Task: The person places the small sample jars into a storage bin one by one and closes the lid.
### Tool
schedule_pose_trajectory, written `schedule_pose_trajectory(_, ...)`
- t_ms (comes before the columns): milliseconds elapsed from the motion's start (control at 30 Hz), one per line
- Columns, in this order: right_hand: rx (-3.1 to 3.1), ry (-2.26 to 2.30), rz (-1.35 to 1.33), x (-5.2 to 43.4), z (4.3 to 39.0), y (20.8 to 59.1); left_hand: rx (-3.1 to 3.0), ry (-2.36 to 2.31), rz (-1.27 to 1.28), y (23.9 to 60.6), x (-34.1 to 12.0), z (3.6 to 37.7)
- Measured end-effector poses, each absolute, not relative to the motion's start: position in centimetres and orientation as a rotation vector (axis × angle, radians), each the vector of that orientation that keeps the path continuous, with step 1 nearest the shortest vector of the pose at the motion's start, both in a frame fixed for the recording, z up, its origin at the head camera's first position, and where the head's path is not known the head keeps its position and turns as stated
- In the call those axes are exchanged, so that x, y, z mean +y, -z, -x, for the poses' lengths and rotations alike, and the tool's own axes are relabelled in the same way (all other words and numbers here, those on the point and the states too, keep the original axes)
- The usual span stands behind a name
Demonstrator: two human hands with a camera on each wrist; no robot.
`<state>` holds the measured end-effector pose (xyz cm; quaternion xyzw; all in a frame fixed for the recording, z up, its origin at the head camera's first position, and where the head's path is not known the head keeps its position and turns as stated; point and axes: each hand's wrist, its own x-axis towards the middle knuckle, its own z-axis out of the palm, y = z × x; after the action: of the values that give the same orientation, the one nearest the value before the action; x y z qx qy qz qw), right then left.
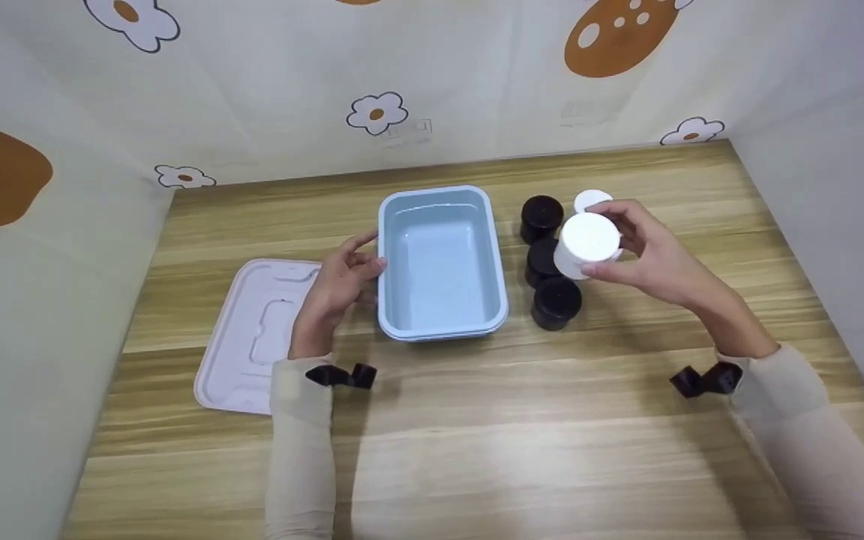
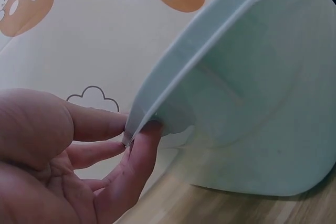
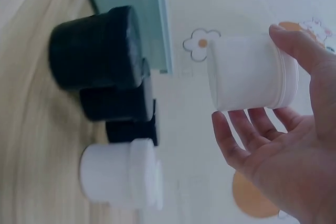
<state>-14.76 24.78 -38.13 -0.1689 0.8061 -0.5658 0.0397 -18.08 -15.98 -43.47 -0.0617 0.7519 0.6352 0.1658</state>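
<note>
Head view: right hand grasps a white jar above three black jars; left hand, fingers relaxed, touches the blue tub.

A pale pink lid lies flat on the wooden worktop, off to the left. To the right, three black jars stand in a close row running front to back. A second white jar stands just behind and beside the farthest black one. Cream walls printed with white flowers and orange shapes enclose the worktop on three sides.
</note>
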Motion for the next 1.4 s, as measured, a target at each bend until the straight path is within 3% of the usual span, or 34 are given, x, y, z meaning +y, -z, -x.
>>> schedule_pose_trajectory(467, 2.41, 1.813, 0.416, 19.0, 18.2, 35.7, 2.152, -1.802, 0.15, 43.4, -15.7, 18.3)
schedule_pose_trajectory(800, 2.49, 1.601, 0.547, 15.2, 19.6, 34.7, 2.147, -1.799, 0.134, 43.5, -16.1, 18.3)
schedule_pose_trajectory(1033, 2.407, 1.566, 0.636, 12.8, 21.4, 35.7, 2.145, -1.793, 0.137, 43.6, -16.3, 18.2)
schedule_pose_trajectory(1400, 2.414, 1.398, 0.504, 10.3, 22.8, 36.7, 2.15, -1.803, 0.129, 43.4, -16.2, 18.3)
